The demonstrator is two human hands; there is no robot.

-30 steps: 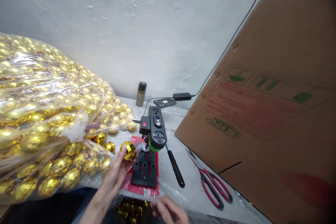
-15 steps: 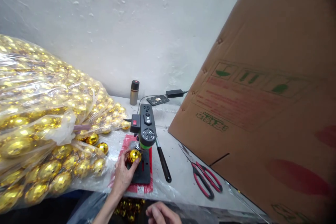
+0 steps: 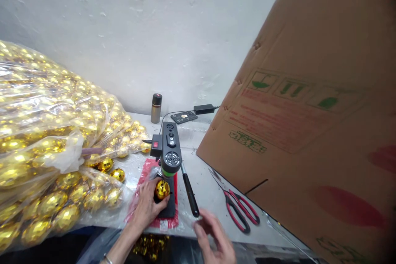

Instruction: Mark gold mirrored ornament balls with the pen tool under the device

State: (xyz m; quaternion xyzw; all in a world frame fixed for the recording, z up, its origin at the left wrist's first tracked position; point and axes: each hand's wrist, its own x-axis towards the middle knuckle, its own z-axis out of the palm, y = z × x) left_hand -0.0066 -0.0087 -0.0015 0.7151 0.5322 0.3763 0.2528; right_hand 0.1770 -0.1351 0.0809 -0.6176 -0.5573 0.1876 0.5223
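A shiny gold mirrored ball (image 3: 162, 189) is gripped between the thumb and fingers of my left hand (image 3: 147, 206), just below the head of a small black press machine (image 3: 171, 146). The machine's dark base (image 3: 167, 210) rests on a red plastic sheet (image 3: 175, 215). My right hand (image 3: 214, 237) is beside the tip of the machine's black lever handle (image 3: 190, 196), its fingers curled and blurred; whether they hold anything is unclear.
Clear bags of gold balls (image 3: 62, 111) fill the left side. Red-handled scissors (image 3: 239, 210) lie beside a large cardboard box (image 3: 297, 111) on the right. Behind the machine are a bottle (image 3: 156, 108), a patterned phone (image 3: 184, 117) and a black adapter (image 3: 204, 109).
My right hand has risen and moved right to the lever's tip. My left hand has brought the ball slightly down and right, out from under the machine's head.
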